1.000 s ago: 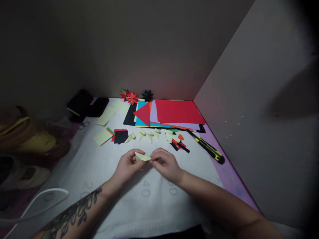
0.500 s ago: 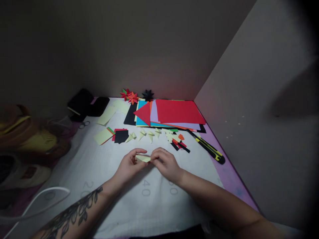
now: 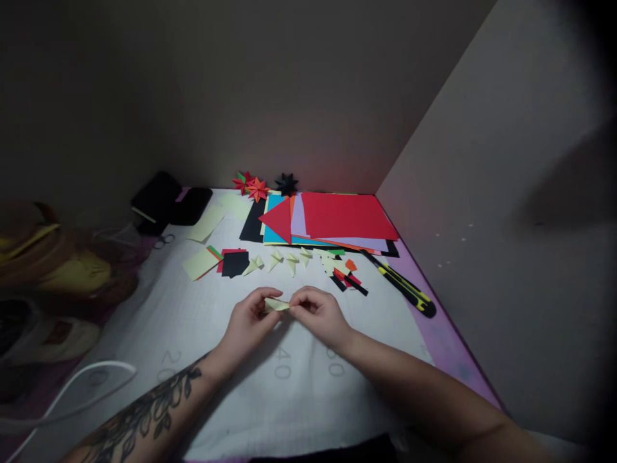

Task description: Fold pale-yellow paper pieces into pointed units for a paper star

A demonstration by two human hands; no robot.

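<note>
A small pale yellow folded paper (image 3: 276,305) is between my hands, above the white sheet. My left hand (image 3: 253,318) holds its left part between thumb and fingers. The fingertips of my right hand (image 3: 321,315) pinch its right tip. Several folded pale yellow pieces (image 3: 275,260) lie in a row just beyond my hands. To their left are a black paper square (image 3: 235,263) on red ones and a pale yellow square (image 3: 200,263). Small paper scraps (image 3: 348,275) lie to the right of the row.
Large coloured sheets (image 3: 347,215) are stacked at the back, with paper stars (image 3: 257,189) and a black star (image 3: 286,184) behind. A yellow and black cutter (image 3: 407,289) lies right; scissors (image 3: 164,241) and a white cable (image 3: 91,368) are left.
The folded paper has tilted slightly between my hands. My right hand's fingers have shifted a little left and curled closer at the paper's tip.
</note>
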